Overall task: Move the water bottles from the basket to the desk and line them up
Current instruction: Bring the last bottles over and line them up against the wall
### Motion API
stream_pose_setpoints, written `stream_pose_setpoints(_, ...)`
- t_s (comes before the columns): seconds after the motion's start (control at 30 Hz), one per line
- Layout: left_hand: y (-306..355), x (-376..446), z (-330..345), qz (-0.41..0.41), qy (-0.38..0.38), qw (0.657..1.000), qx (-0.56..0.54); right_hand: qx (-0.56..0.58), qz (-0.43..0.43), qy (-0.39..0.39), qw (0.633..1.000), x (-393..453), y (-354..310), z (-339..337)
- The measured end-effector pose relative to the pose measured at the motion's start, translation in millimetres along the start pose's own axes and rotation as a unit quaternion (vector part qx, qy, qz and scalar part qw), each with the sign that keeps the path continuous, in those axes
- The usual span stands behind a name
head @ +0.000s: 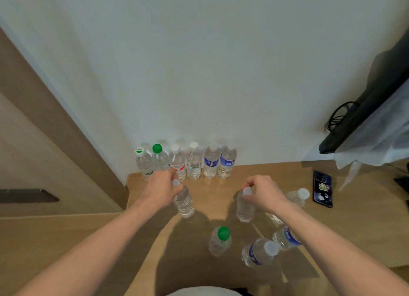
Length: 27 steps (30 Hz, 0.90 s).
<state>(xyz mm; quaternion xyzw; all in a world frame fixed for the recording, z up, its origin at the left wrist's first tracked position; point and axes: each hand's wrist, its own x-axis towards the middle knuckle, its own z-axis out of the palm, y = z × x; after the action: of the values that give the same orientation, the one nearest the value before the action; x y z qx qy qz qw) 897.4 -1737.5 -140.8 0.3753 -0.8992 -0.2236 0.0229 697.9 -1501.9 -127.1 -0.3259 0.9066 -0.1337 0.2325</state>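
Both hands are gripping bottles by the neck: the left hand (160, 188) is holding one bottle (183, 204), the right hand (263, 192) another (244, 208), mid-desk (354, 218). Next, probably, each needs standing beside the row (187, 163) at the desk's back edge.

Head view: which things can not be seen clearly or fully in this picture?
- Basket: not visible anywhere in the head view.
- Bottle behind the right forearm: the arm covers most of it.
- Blue-label bottle: the same arm hides its cap end.
- Labels of the row at the wall: print too small to read.
- Screen: cut by the right edge, partly under plastic film.
- Left hand: its grip hides the bottle's neck.
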Motion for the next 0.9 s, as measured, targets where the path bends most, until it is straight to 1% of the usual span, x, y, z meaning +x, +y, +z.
stream_pose_setpoints(0.13,-17.0,6.5,-15.2,-0.012,0.037,0.999,0.002,0.010,-0.053,-0.007,0.999,21.1,-44.6,3.0)
stream_pose_setpoints(0.23,-38.6,13.6,-19.3,-0.029,0.053,0.998,-0.002,0.029,-0.098,-0.019,0.995,38.1,-78.7,11.3)
stream_pose_setpoints(0.33,-57.7,18.6,-23.9,-0.037,0.070,0.997,-0.001,0.062,-0.122,-0.021,0.990,54.6,-113.0,24.0)
stream_pose_setpoints(0.47,-77.5,24.7,-28.6,-0.059,0.081,0.995,-0.016,0.070,-0.166,-0.041,0.983,70.8,-159.0,44.5)
stream_pose_setpoints(0.67,-96.8,29.0,-29.6,-0.093,0.077,0.992,-0.035,0.039,-0.194,-0.059,0.978,84.9,-208.3,79.3)
stream_pose_setpoints(0.9,-114.0,29.5,-32.1,-0.122,0.079,0.986,-0.083,0.031,-0.203,-0.060,0.977,92.6,-233.1,98.1)
